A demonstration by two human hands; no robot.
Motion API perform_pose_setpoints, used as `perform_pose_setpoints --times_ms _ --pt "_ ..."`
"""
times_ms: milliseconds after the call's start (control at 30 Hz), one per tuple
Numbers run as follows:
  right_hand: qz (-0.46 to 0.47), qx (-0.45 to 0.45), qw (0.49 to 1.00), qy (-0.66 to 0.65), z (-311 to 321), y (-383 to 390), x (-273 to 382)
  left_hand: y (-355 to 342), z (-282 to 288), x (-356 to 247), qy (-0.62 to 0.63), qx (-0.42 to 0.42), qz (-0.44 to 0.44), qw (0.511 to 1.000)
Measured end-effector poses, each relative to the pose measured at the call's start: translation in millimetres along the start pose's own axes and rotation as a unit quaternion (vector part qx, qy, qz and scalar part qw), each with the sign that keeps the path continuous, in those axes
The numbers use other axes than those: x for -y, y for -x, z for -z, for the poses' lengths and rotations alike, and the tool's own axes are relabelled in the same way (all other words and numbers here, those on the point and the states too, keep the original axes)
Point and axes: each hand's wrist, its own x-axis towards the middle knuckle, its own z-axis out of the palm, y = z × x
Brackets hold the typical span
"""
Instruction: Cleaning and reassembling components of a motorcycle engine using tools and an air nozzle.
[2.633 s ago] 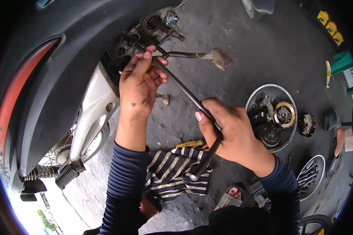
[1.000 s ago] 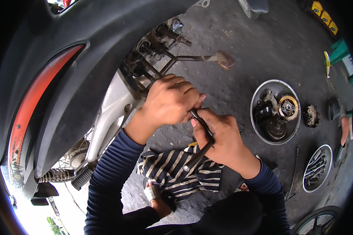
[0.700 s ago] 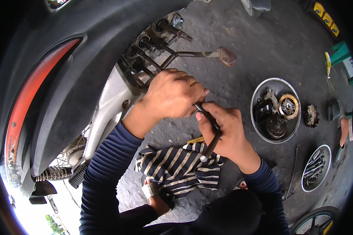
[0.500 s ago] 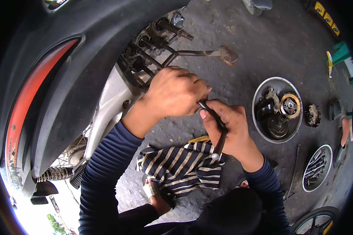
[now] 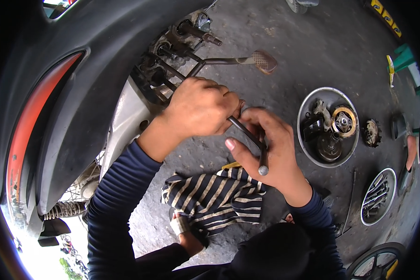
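Note:
My left hand [image 5: 203, 106] is closed in a fist round one end of a bent dark metal bar [image 5: 245, 132], close to the motorcycle's exposed engine parts [image 5: 172, 49]. The bar slants down to the right, then turns at an elbow into a short arm with a shiny rounded tip. My right hand [image 5: 277, 149] stands open around that elbow, thumb apart from the fingers, the bar lying across in front of the palm. Whether its fingers touch the bar is hard to tell. Just beyond the left hand, a foot pedal [image 5: 264, 62] sticks out. My left fist hides the bar's far end.
The motorcycle's dark body panel [image 5: 98, 93] fills the left. On the floor at right are a round metal pan [image 5: 302, 140] of engine parts, a loose gear-like part [image 5: 372, 133] and a tray [image 5: 363, 215] of tools. A striped cloth [image 5: 214, 198] lies below my hands.
My right hand has loosened from the bar, its thumb lifting away and fingers spreading. The bar's short arm has swung slightly up and right. My left hand keeps its grip.

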Motion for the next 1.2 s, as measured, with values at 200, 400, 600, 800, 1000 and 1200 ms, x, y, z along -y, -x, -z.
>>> perform_pose_setpoints --times_ms 200,400,600,800,1000,1200 --pt "0.196 -0.178 0.959 0.101 6.6 -17.0 -8.6 2.3 0.8 -0.3 -0.022 0.028 0.038 0.999" --pt "0.116 -0.080 0.989 -0.043 -16.3 -0.6 -34.7 3.6 -9.3 0.3 -0.051 0.076 0.006 0.996" --pt "0.095 -0.036 0.995 -0.022 -1.7 24.2 -19.1 12.0 -8.1 -9.7 -0.051 0.093 0.018 0.994" --pt "0.074 -0.019 0.977 -0.198 51.8 46.4 -11.0 -0.3 0.6 -38.2 0.001 0.105 0.046 0.993" --pt "-0.041 0.134 0.990 -0.024 112.1 -14.3 36.4 26.2 -13.5 -126.2 0.147 0.186 0.139 0.961" --pt "0.032 0.370 0.921 0.116 114.3 -55.9 98.8 88.7 -53.2 -190.8 0.221 0.247 0.223 0.917"
